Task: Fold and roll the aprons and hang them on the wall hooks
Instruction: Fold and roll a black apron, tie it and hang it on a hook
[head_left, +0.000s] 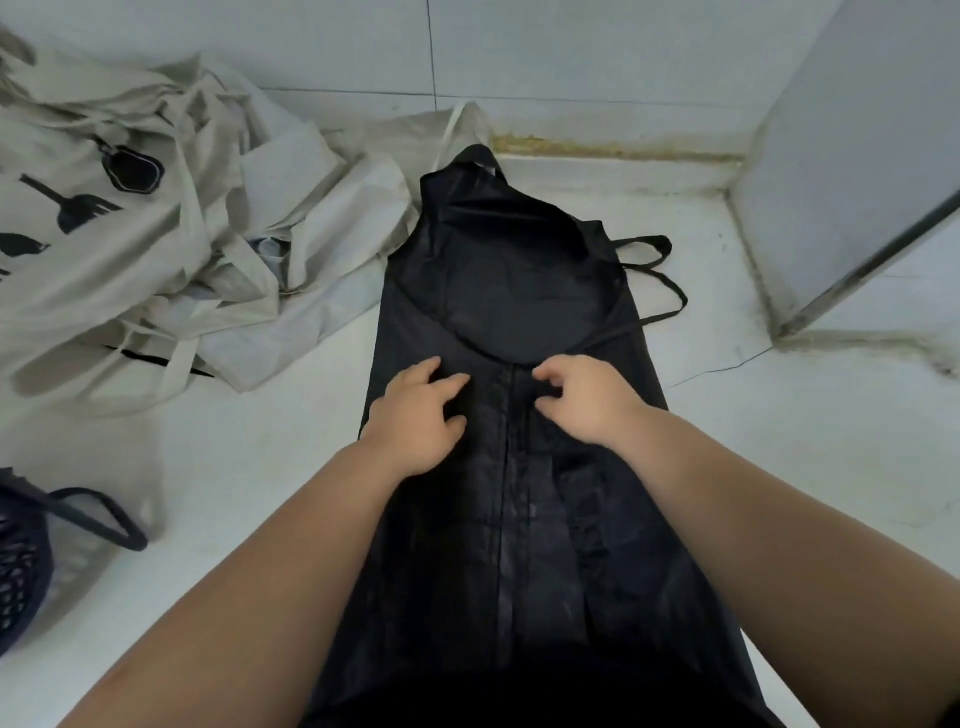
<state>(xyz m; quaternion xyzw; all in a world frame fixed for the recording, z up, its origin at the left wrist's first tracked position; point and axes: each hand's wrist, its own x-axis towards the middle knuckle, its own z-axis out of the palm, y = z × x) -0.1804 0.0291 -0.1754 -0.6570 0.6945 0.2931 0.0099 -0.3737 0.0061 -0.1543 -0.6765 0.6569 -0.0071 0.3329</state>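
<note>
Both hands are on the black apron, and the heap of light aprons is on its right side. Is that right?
Not quite. The left hand and right hand are on the black apron, but the heap of light aprons lies on its left side, not its right. The head view shows it.

One black apron (498, 270), two hands, one heap of cream aprons (156, 234), one basket (21, 561)
Left hand (415, 415) and right hand (587, 400), two in all; two black strap loops (655, 275) at the black apron's right edge; cream aprons too tangled to count apart, at least three black printed motifs (78, 205) showing on them; basket single, with one loop handle (104, 514)
</note>
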